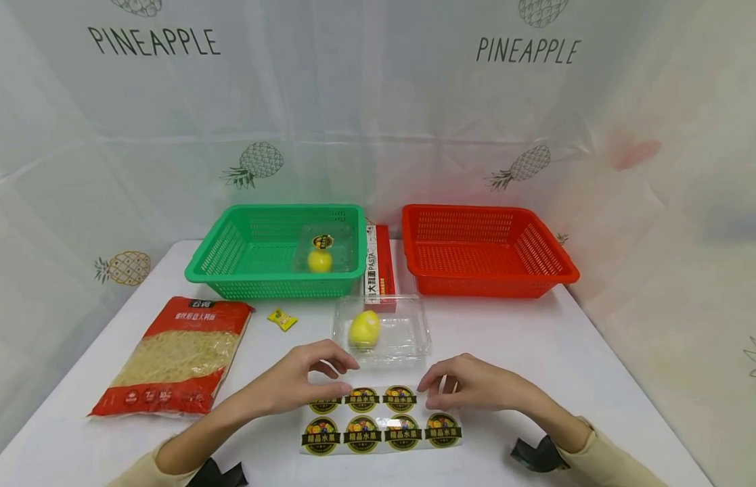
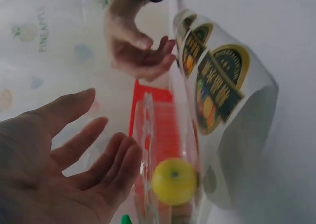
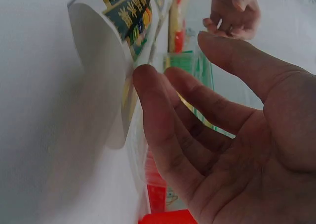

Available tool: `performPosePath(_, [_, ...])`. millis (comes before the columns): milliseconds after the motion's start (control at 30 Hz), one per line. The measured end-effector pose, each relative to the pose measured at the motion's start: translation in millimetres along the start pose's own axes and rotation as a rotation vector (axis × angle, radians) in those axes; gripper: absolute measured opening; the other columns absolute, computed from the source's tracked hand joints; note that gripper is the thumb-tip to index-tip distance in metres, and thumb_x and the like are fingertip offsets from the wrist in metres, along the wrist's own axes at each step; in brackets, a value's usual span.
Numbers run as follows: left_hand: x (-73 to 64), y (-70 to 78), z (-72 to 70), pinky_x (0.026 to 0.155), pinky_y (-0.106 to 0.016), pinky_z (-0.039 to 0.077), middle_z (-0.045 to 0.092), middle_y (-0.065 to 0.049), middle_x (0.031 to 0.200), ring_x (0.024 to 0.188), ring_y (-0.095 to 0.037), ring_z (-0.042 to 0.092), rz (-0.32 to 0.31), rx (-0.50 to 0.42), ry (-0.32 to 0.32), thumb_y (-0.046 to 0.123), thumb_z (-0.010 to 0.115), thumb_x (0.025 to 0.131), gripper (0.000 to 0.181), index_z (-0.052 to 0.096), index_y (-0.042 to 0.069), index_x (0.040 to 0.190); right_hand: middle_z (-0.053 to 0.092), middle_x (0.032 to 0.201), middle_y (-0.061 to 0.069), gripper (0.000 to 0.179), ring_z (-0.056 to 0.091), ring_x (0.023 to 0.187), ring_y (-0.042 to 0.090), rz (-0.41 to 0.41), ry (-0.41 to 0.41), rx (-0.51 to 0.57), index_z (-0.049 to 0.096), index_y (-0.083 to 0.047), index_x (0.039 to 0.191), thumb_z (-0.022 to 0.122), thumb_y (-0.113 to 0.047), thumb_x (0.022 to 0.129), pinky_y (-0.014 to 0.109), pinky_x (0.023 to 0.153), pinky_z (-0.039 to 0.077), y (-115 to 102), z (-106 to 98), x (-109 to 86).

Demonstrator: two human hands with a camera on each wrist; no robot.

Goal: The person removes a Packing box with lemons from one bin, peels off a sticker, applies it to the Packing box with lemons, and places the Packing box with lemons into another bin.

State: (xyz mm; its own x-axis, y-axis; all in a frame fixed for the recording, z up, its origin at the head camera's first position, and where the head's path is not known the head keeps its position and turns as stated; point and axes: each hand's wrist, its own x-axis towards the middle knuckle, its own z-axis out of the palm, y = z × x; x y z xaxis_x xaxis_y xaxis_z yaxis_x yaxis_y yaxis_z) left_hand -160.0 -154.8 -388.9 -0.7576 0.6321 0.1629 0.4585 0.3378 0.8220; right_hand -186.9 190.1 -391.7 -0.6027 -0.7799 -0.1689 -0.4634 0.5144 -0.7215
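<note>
A white sheet of round black-and-gold fruit stickers (image 1: 362,433) lies on the table, its near edge curling up in both wrist views. Over its top left is my left hand (image 1: 313,375), thumb and fingers apart with nothing between them. My right hand (image 1: 472,384) hovers at the top right corner, fingers loosely bent and the thumb apart; its fingertips (image 3: 146,75) overlap the sheet's edge in the right wrist view. Just beyond both hands stands a clear plastic box (image 1: 408,338) with a yellow fruit (image 1: 363,329) in its left part.
Behind stand a green basket (image 1: 274,279), holding a stickered clear box (image 1: 344,237) with yellow fruit, and a red basket (image 1: 487,279). Between them is a red-and-white pasta box (image 1: 385,260). At left lie a pasta bag (image 1: 176,352) and a small yellow packet (image 1: 283,319).
</note>
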Motion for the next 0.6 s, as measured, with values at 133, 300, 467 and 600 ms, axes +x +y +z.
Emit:
performPosePath(133, [0.5,-0.3,11.5,0.091,-0.032,0.056,0.067,-0.005,0.115,0.104,-0.023,0.066,-0.007,0.026,-0.08,0.034,0.07,0.091,0.033,0.065,0.016,0.118,0.07,0.096,-0.01,0.031,0.063,0.078,-0.001,0.0,0.011,-0.031,0.07,-0.016,0.113,0.07,-0.036,0.09,0.019,0.072,0.054,-3,5,4.3])
performPosePath(300, [1.4,-2.8,23.0,0.094,-0.031,0.052,0.067,0.002,0.117,0.109,-0.015,0.063,-0.013,0.138,-0.132,0.038,0.073,0.088,0.038,0.067,0.018,0.12,0.066,0.09,-0.011,0.03,0.061,0.076,-0.002,0.004,0.025,-0.043,0.07,-0.015,0.114,0.071,-0.033,0.09,0.018,0.07,0.053,-6,10,8.6])
performPosePath(467, [3.7,-5.5,32.5,0.097,-0.031,0.05,0.061,0.009,0.124,0.114,-0.008,0.057,-0.039,0.282,-0.174,0.045,0.073,0.086,0.045,0.066,0.022,0.124,0.064,0.089,-0.013,0.031,0.06,0.075,-0.004,-0.007,0.051,-0.067,0.07,-0.015,0.116,0.072,-0.032,0.09,0.017,0.07,0.053,-7,16,12.9])
performPosePath(600, [5.2,-8.1,39.5,0.098,-0.031,0.049,0.058,0.009,0.127,0.118,-0.008,0.053,-0.059,0.338,-0.189,0.045,0.074,0.084,0.05,0.064,0.022,0.128,0.064,0.089,-0.013,0.032,0.06,0.073,-0.004,-0.009,0.079,-0.094,0.07,-0.015,0.117,0.072,-0.031,0.09,0.017,0.069,0.052,-5,22,16.1])
